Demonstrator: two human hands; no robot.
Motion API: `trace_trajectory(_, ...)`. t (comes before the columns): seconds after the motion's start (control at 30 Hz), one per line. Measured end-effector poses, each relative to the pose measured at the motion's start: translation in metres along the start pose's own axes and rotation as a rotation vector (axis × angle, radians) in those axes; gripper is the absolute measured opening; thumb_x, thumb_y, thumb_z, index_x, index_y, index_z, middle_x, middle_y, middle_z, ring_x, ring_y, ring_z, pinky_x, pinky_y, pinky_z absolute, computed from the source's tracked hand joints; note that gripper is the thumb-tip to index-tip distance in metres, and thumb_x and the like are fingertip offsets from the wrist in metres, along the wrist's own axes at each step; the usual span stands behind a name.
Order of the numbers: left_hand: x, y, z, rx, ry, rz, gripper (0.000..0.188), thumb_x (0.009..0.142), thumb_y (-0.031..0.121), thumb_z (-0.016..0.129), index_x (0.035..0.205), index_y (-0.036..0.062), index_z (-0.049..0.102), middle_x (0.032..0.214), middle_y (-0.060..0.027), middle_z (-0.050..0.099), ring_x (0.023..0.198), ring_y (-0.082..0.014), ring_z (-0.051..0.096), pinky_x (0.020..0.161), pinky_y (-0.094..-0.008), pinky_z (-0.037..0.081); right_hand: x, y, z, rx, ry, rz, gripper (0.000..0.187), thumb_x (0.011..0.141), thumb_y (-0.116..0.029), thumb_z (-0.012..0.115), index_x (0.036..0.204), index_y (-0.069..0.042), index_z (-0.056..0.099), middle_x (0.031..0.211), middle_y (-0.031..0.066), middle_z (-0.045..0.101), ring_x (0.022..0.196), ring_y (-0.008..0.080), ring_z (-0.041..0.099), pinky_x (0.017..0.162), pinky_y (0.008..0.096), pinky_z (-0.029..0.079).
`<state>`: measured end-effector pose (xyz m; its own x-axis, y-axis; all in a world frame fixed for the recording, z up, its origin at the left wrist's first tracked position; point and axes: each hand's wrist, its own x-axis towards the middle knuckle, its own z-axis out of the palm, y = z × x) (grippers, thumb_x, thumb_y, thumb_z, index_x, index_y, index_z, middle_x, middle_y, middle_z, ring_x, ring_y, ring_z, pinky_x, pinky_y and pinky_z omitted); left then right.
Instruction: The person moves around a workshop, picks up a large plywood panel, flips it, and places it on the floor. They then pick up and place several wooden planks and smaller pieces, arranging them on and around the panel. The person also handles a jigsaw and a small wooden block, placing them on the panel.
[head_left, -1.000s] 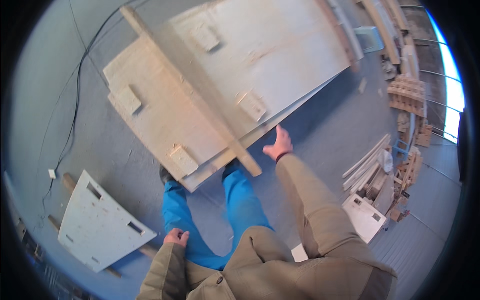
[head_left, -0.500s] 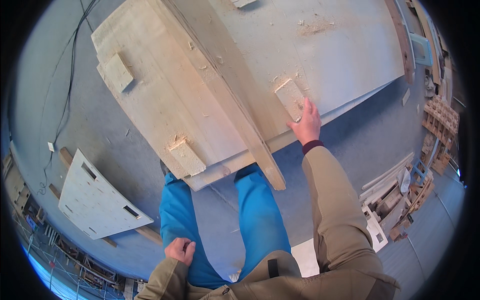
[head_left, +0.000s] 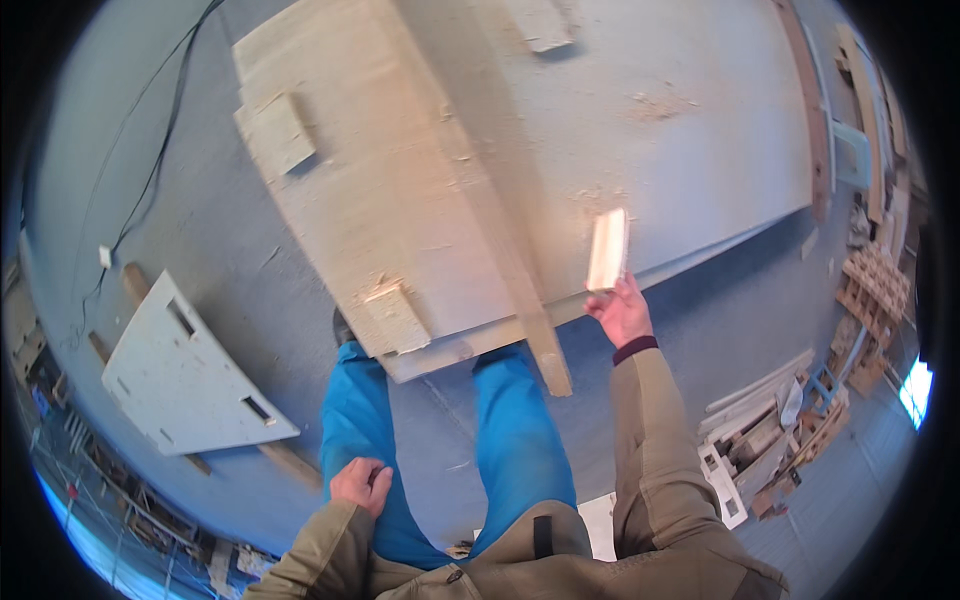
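My right hand (head_left: 622,314) grips a short pale wood block (head_left: 607,252) by its near end, fingers wrapped round it. The block is tipped up over the near edge of the right-hand plywood sheet (head_left: 700,170). My left hand (head_left: 362,485) is a loose fist against my left thigh, with nothing visible in it. Two similar flat wood blocks lie along the left plywood panel (head_left: 350,170): one near its front corner (head_left: 397,318), one at its left edge (head_left: 280,133). A long wooden board (head_left: 500,240) runs between the panel and the sheet, jutting past the front edge.
Sawdust and shavings (head_left: 660,105) lie on the sheet, and another block (head_left: 540,22) sits at its far side. A slotted white panel (head_left: 190,370) rests on timbers on the floor at left. Scrap wood (head_left: 760,430) and pallets (head_left: 875,285) are stacked at right. A black cable (head_left: 160,150) crosses the floor.
My right hand has taken hold of the wood block that lay flat on the sheet and raised and turned it. My left hand stays by my thigh. The view has shifted slightly.
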<state>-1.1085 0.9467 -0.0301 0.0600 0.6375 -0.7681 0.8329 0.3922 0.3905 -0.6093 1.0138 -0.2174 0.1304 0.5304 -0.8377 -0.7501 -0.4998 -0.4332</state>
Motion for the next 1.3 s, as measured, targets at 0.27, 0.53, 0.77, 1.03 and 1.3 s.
trace_trajectory(0.27,0.008,-0.013,-0.019,-0.098,0.001,-0.007,0.016,0.081,0.016,0.075,0.089,0.0048,0.067,0.077,-0.0102,0.066,0.068,-0.0259,0.065,0.062,-0.0370,0.052,0.017,-0.021,0.063,-0.375,0.099,-0.255,0.080,0.087,-0.017,0.069,0.153,-0.007,0.026,0.113,0.0132,0.059,0.089,0.0213,0.066,0.082,0.0364,0.054)
trace_trajectory(0.53,0.016,-0.026,-0.041,-0.256,0.087,0.067,0.016,0.080,0.010,0.075,0.088,0.0017,0.063,0.073,-0.0128,0.064,0.060,-0.0249,0.064,0.055,-0.0344,0.052,0.211,-0.147,0.207,-1.371,0.181,-0.904,0.095,0.071,-0.037,0.085,0.143,0.005,0.039,0.121,0.0228,0.060,0.110,0.0293,0.060,0.092,0.0380,0.049)
trace_trajectory(0.77,0.015,-0.022,-0.054,-0.226,0.139,0.051,0.015,0.083,0.010,0.075,0.094,0.0029,0.067,0.074,-0.0104,0.062,0.056,-0.0217,0.057,0.053,-0.0333,0.048,0.303,-0.157,0.265,-1.831,0.442,-1.104,0.103,0.066,-0.052,0.085,0.142,0.003,0.042,0.137,0.0274,0.053,0.128,0.0393,0.051,0.106,0.0445,0.043)
trace_trajectory(1.03,0.023,-0.032,-0.055,-0.291,0.210,0.144,0.021,0.073,0.005,0.078,0.089,0.0063,0.064,0.069,-0.0088,0.062,0.057,-0.0249,0.061,0.050,-0.0344,0.047,0.335,-0.140,0.271,-1.865,0.610,-0.973,0.088,0.069,-0.053,0.081,0.134,0.001,0.054,0.131,0.0260,0.059,0.124,0.0409,0.054,0.104,0.0442,0.045)
trace_trajectory(1.3,0.017,-0.041,-0.065,-0.253,0.139,0.093,0.017,0.081,0.014,0.077,0.091,0.0065,0.066,0.076,-0.0073,0.065,0.067,-0.0252,0.065,0.057,-0.0355,0.051,0.224,-0.108,0.196,-1.115,0.219,-0.328,0.049,0.088,-0.040,0.071,0.120,-0.004,0.060,0.099,-0.0024,0.060,0.084,0.0086,0.052,0.070,0.0269,0.042)
